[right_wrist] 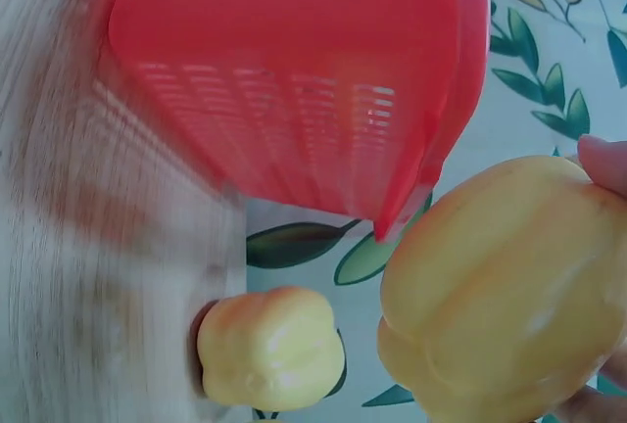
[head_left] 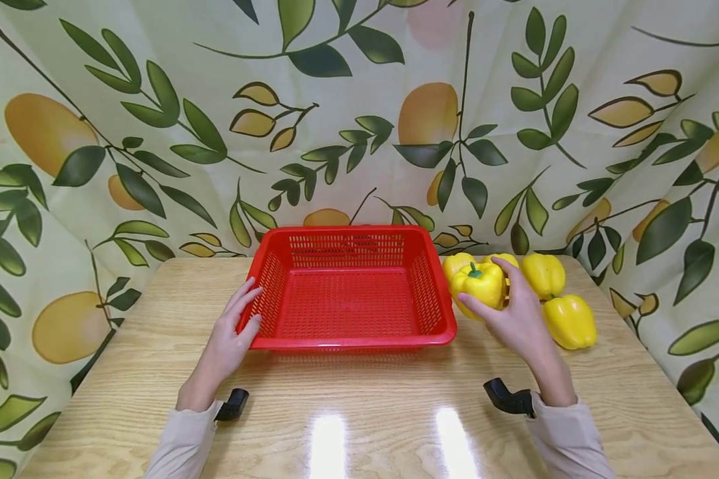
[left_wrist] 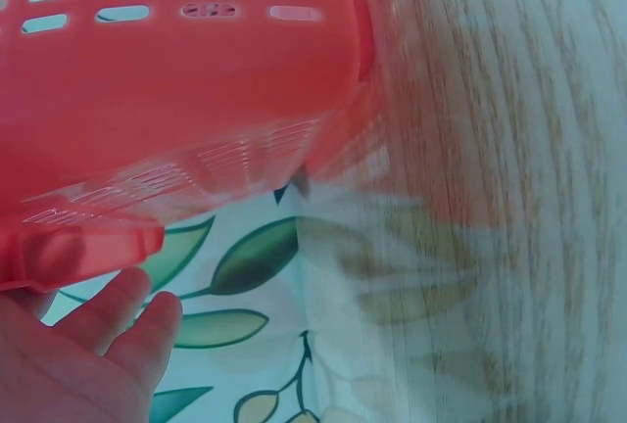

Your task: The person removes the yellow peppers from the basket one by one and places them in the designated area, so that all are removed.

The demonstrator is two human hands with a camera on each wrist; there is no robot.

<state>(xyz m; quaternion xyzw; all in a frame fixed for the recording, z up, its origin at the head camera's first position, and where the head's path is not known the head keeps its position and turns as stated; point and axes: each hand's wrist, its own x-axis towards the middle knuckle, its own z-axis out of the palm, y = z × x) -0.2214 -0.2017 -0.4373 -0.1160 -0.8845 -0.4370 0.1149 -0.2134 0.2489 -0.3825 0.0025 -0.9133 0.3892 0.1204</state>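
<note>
A red plastic basket [head_left: 347, 343] with slotted walls sits on the wooden table, nothing inside it. My left hand [head_left: 230, 336] is at its left rim, thumb on the near side and fingers along the outer edge; the left wrist view shows fingertips [left_wrist: 127, 310] right at the rim. My right hand [head_left: 518, 313] grips a yellow bell pepper [head_left: 478, 286] with a green stem, thumb and fingers on opposite sides, just right of the basket. In the right wrist view this bell pepper [right_wrist: 509, 286] is held up beside the basket wall [right_wrist: 294, 129].
Behind and right of the right hand lie several more yellow bell peppers, among them one at the back [head_left: 543, 274] and one nearer [head_left: 570, 322]. A leaf-patterned curtain [head_left: 347, 166] hangs behind the table [head_left: 383, 412]. Black wrist mounts [head_left: 509, 398] extend from the sleeves.
</note>
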